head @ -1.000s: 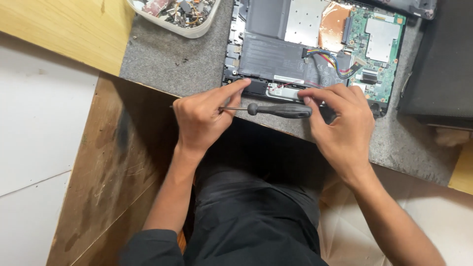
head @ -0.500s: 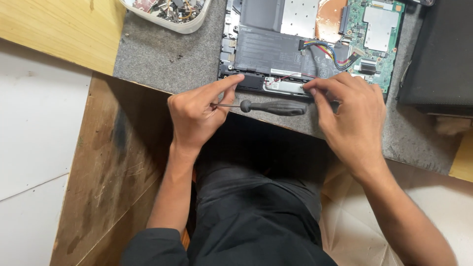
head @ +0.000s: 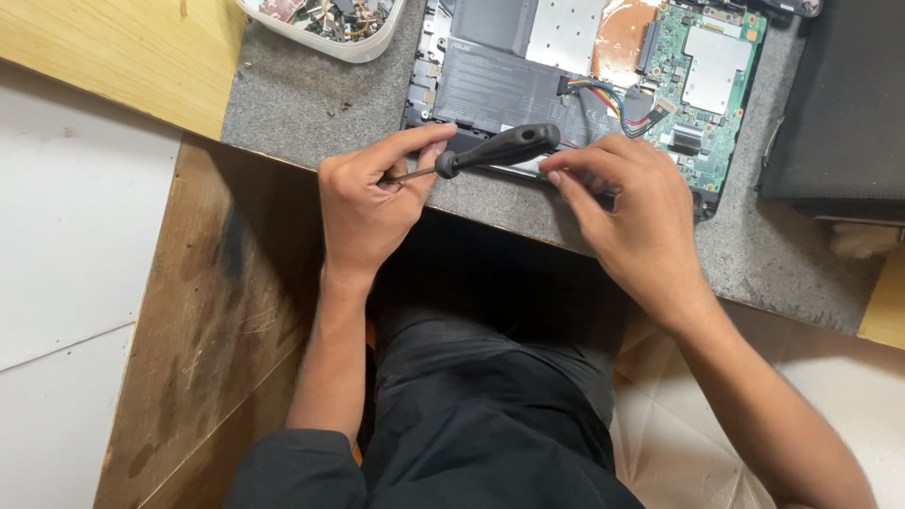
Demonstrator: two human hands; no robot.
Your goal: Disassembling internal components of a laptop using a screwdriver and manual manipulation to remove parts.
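Observation:
A black-handled screwdriver (head: 500,146) lies slanted over the front edge of an opened laptop (head: 514,80), its handle end raised to the right. My left hand (head: 368,203) pinches its metal shaft near the tip. My right hand (head: 632,217) rests just below the handle's end, with its fingertips drawn together at the laptop's front edge. Whether those fingertips hold anything small is hidden. The laptop's dark battery, coloured wires (head: 613,104) and green circuit board (head: 712,80) are exposed.
The laptop sits on a grey mat (head: 302,104) over a wooden bench. A white tray of small scrap parts (head: 325,24) stands at the back left. A black flat case (head: 839,113) lies to the right. My dark-clothed lap is below.
The screwdriver's handle has swung up and left, off the laptop's edge. My right hand has let go of the handle and now sits under its end. The left hand still pinches the shaft.

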